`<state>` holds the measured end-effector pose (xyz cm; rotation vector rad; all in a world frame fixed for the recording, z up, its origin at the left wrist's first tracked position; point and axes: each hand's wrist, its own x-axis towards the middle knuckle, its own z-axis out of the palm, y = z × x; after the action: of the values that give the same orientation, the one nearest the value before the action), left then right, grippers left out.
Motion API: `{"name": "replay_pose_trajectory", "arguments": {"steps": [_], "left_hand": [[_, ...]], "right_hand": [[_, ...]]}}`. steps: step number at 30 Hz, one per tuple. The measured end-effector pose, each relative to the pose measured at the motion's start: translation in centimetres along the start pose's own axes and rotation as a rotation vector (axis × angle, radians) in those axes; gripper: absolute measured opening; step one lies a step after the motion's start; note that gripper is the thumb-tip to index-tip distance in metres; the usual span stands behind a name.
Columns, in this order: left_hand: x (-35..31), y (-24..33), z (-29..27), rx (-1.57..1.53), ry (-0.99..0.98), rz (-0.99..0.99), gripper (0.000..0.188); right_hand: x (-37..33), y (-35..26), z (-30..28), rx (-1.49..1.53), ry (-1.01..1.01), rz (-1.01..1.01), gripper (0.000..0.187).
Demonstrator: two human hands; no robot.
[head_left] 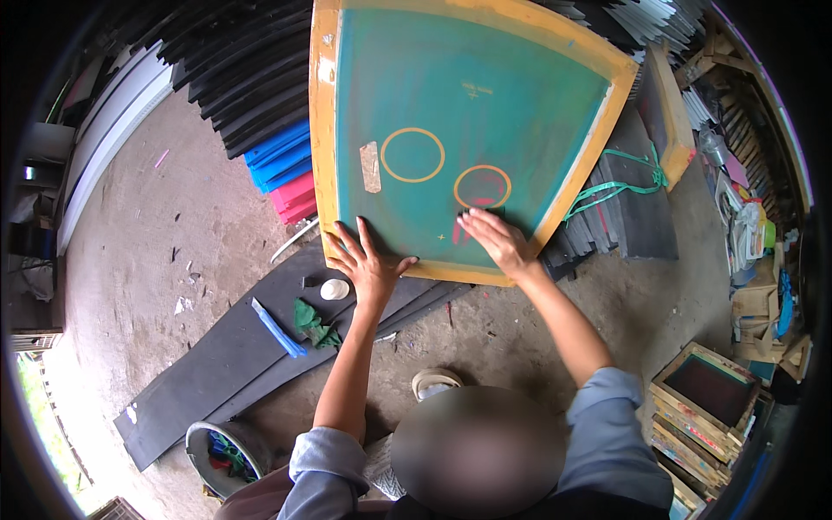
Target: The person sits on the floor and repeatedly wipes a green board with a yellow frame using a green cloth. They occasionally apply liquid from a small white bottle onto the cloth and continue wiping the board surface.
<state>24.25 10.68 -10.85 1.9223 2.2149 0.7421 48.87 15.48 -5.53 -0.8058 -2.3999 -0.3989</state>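
Note:
A large silk-screen printing frame [472, 87] with a yellow-brown wooden border and green mesh stands before me. Two ring outlines show on the mesh, and pink ink smears lie in and below the right one. My left hand [371, 267] rests with fingers spread on the frame's lower left corner. Against the mesh, just under the right ring, my right hand [503, 244] presses a small dark pad [464, 213], mostly hidden by the fingers. A pale tape patch [371, 167] sticks to the mesh at left.
Black sheets [217, 364] on the floor bear a white container [334, 289], a green cloth [314, 324] and a blue-handled cutter [279, 329]. A bucket [201, 442] stands lower left. Smaller framed screens [706, 394] are stacked at right. Black, blue and pink sheets [282, 160] stand behind.

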Motion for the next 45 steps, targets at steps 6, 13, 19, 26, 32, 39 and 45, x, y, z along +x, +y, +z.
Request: {"name": "replay_pose_trajectory", "arguments": {"steps": [6,13,19,26,32,39,45], "left_hand": [[-0.2,0.0,-0.4,0.037,0.037,0.013,0.132],[-0.2,-0.5,0.1,0.043,0.044,0.017,0.132],[-0.2,-0.2,0.2,0.046,0.068,0.046,0.133],[-0.3,-0.8,-0.4,0.042,0.016,0.005,0.138],[-0.3,0.4,0.6,0.027,0.037,0.026,0.134],[-0.3,-0.2,0.2,0.057,0.029,0.022,0.133],[-0.6,-0.3,0.0,0.064,0.027,0.012,0.132]], "right_hand": [[3.8,1.1,-1.6,-0.134,0.303,0.493,0.036],[-1.1,0.9,-1.4,-0.026,-0.124,0.184,0.050],[0.0,-3.5,1.0,-0.046,-0.155,0.475,0.062],[2.6,-0.3,-3.0,-0.197,-0.115,0.486,0.055],[-2.2,0.4,-0.8,-0.006,-0.368,0.037,0.057],[-0.9,-2.9,-0.1,0.044,-0.160,0.396,0.055],[1.3,-1.8,-2.0,-0.140,-0.107,0.533,0.048]]}}
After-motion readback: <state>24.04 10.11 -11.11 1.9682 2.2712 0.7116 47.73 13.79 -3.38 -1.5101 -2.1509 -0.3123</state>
